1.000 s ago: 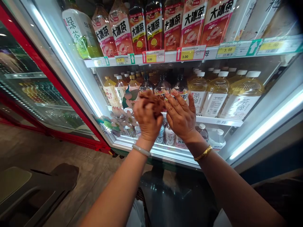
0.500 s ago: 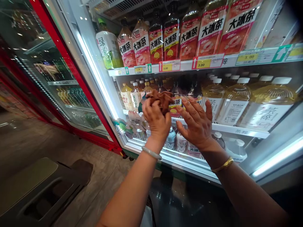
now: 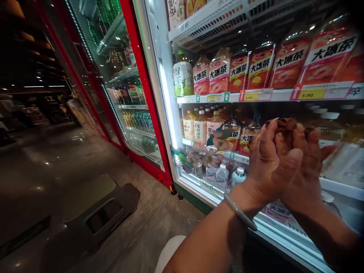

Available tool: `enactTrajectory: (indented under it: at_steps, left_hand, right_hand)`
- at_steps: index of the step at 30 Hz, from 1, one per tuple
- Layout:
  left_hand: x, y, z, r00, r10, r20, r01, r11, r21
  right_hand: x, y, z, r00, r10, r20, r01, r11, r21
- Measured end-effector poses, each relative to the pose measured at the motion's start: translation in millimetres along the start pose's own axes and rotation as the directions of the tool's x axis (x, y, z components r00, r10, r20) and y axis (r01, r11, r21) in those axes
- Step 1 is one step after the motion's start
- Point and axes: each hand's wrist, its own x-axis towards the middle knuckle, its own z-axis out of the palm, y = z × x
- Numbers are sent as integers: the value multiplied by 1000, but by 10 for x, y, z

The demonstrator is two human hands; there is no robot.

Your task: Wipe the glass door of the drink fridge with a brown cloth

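Observation:
My left hand (image 3: 270, 167) is closed on a crumpled brown cloth (image 3: 286, 124), which shows above the fingers. Right up against it, my right hand (image 3: 305, 182) has bent fingers that also grip the cloth; its thumb sticks out to the right. The two hands overlap, so most of the cloth is hidden. Both are in front of a lit drinks fridge, with a pink flower decal (image 3: 206, 153) to their left that looks to be on its glass. A pale bangle (image 3: 240, 212) is on my left wrist.
Fridge shelves hold rows of iced tea bottles (image 3: 218, 74) and a green tea bottle (image 3: 182, 77), with price tags (image 3: 251, 95) along the edge. Another fridge with a red frame (image 3: 142, 83) stands left. A dark step stool (image 3: 93, 204) is on the floor.
My hands were apart, with the cloth in the left one and the right one spread open. Now they are together at the cloth. The view has swung left, so the shelves appear farther right.

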Motion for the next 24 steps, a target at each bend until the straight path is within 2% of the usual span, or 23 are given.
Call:
enactTrajectory:
  at_steps: [2, 4, 6, 7, 10, 12, 15, 17, 19, 21, 24]
  left_hand:
    - [73, -95, -141, 992, 99, -73, -94, 993, 71]
    - [145, -238, -296, 977, 194, -91, -172, 963, 209]
    - [201, -401, -439, 976, 184, -118, -136, 933, 334]
    - [219, -474, -499, 975, 180, -134, -121, 925, 360]
    - [227, -611, -614, 960, 150, -235, -36, 902, 430]
    - [219, -635, -632, 945, 133, -298, 23, 884, 467]
    - [248, -657, -618, 931, 136, -340, 49, 874, 484]
    - [295, -712, -628, 930, 144, -338, 42, 872, 487]
    - [341, -805, -677, 933, 129, -337, 48, 881, 470]
    - [368, -900, -762, 933, 97, -347, 64, 903, 426]
    - [357, -964, -901, 933, 86, -350, 58, 923, 381]
  right_hand:
    - [168, -89, 108, 1000, -30, -4, 30, 999, 20]
    - [355, -170, 227, 991, -129, -45, 132, 989, 68]
    - [477, -219, 315, 966, -244, -85, 249, 967, 57]
    - [498, -231, 330, 956, -286, -69, 289, 957, 33]
    - [452, -217, 236, 920, -380, 98, 385, 922, -41]
    - [457, -183, 106, 906, -388, 170, 406, 910, -86]
    - [710, -196, -1, 926, -348, 144, 368, 919, -140]
    - [986, -279, 61, 948, -312, 66, 318, 936, -152]
    - [1210, -383, 202, 946, -324, 21, 324, 936, -141]
    - [1294, -457, 328, 906, -420, 56, 424, 900, -103]
    - [1218, -444, 328, 776, -604, 179, 622, 781, -62]
